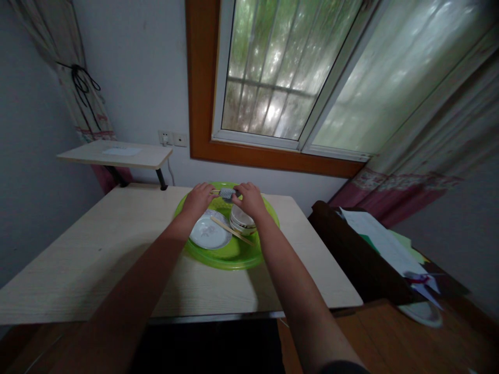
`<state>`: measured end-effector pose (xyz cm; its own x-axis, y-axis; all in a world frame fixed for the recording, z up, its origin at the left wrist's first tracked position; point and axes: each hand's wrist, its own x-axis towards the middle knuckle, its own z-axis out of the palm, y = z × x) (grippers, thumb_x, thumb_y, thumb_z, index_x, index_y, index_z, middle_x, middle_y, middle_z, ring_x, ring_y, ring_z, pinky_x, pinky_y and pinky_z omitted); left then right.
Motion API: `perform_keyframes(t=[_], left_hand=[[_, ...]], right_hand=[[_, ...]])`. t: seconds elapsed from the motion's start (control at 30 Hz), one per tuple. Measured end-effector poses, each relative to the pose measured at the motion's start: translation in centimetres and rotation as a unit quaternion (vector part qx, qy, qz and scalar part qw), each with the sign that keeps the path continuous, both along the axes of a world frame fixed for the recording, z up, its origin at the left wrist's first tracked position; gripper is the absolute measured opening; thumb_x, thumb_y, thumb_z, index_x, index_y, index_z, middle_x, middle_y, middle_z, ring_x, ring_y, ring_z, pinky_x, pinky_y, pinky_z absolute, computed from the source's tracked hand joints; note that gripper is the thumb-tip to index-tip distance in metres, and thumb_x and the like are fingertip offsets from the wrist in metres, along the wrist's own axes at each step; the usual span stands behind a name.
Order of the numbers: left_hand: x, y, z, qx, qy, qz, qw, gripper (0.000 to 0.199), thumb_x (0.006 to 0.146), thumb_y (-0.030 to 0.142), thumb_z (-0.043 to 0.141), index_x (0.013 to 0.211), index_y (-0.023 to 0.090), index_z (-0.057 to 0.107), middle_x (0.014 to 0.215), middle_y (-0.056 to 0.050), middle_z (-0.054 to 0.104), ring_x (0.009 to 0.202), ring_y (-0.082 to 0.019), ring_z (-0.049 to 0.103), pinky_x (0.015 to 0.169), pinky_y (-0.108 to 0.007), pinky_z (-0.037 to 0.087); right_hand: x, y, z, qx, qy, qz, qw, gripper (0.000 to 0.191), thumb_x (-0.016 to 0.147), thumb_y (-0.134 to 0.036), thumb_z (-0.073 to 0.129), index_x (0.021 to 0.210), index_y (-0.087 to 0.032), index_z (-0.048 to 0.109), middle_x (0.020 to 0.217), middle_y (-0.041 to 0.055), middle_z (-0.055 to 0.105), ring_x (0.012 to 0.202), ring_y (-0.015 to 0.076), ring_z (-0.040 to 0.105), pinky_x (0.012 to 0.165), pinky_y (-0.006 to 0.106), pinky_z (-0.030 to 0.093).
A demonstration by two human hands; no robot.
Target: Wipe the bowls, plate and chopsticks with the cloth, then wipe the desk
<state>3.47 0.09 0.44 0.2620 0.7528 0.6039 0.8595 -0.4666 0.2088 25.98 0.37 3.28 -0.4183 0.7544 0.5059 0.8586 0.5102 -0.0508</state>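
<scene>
Over the far part of a round green basin point(234, 259), both hands are raised close together. My left hand point(198, 200) is closed on one end of a thin, light chopstick point(214, 192). A small grey cloth point(227, 194) is wrapped around the stick, and my right hand point(249, 198) pinches the cloth at its right side. Inside the basin a white plate point(210, 232) lies on the left, with stacked white bowls point(241, 221) to its right. Another chopstick point(232, 230) rests slantwise across the plate's edge and in front of the bowls.
The basin stands on a pale wooden table point(117, 249). A small raised shelf point(148, 156) is at the table's back left. Beyond are a wall and a barred window point(268, 93). To the right, papers point(382, 241) lie on a dark brown surface.
</scene>
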Motion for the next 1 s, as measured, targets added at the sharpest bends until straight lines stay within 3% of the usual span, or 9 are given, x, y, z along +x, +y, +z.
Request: perform_keyframes(t=[0.13,0.3,0.47,0.63,0.87,1.0], left_hand=[[-0.1,0.2,-0.2,-0.003,0.006,-0.007,1.0,0.018,0.099,0.029,0.057,0.097,0.018,0.071,0.101,-0.011,0.073,0.1,-0.026,0.065,0.093,-0.037,0.048],[0.0,0.0,-0.2,0.005,-0.011,-0.017,1.0,0.021,0.1,0.029,0.054,0.1,0.018,0.072,0.103,-0.01,0.075,0.1,-0.024,0.066,0.092,-0.036,0.048],[0.2,-0.4,-0.1,0.011,-0.02,-0.036,0.999,0.024,0.101,0.033,0.053,0.096,0.019,0.073,0.1,-0.009,0.075,0.096,-0.024,0.067,0.089,-0.035,0.049],[0.4,-0.6,0.3,0.024,-0.032,-0.028,0.999,0.022,0.101,0.028,0.051,0.1,0.019,0.072,0.101,-0.009,0.073,0.098,-0.024,0.065,0.091,-0.035,0.048],[-0.4,-0.1,0.7,0.043,-0.086,0.059,0.994,0.025,0.101,0.025,0.047,0.098,0.019,0.07,0.099,-0.009,0.072,0.098,-0.026,0.064,0.088,-0.037,0.048],[-0.7,0.0,0.7,0.047,-0.08,0.076,0.993,0.025,0.101,0.025,0.047,0.097,0.02,0.071,0.099,-0.009,0.072,0.096,-0.026,0.063,0.088,-0.038,0.047]], right_hand=[[0.0,-0.4,0.2,-0.008,0.003,-0.002,1.0,0.025,0.092,-0.028,0.061,0.113,-0.018,0.07,0.109,0.0106,0.071,0.106,0.028,0.056,0.093,0.038,0.04],[-0.5,-0.8,0.3,-0.005,0.011,0.052,0.999,0.043,0.094,-0.028,0.059,0.136,-0.017,0.06,0.122,0.011,0.069,0.112,0.0276,0.056,0.101,0.039,0.038],[-1.1,-0.5,0.0,-0.011,-0.033,0.087,0.996,0.036,0.103,-0.036,0.052,0.132,-0.02,0.065,0.123,0.0105,0.071,0.113,0.0262,0.058,0.1,0.038,0.039],[-1.2,-0.1,0.0,-0.022,-0.056,0.045,0.997,0.031,0.105,-0.033,0.048,0.126,-0.021,0.068,0.119,0.0104,0.072,0.112,0.025,0.06,0.094,0.036,0.041],[0.2,0.5,0.0,-0.003,-0.05,-0.068,0.996,0.028,0.101,-0.033,0.057,0.126,-0.024,0.065,0.121,0.0101,0.071,0.114,0.0273,0.057,0.095,0.038,0.038],[0.8,0.9,-0.3,0.009,-0.053,-0.1,0.994,0.026,0.1,-0.029,0.057,0.125,-0.024,0.065,0.121,0.0101,0.07,0.115,0.0277,0.056,0.097,0.04,0.036]])
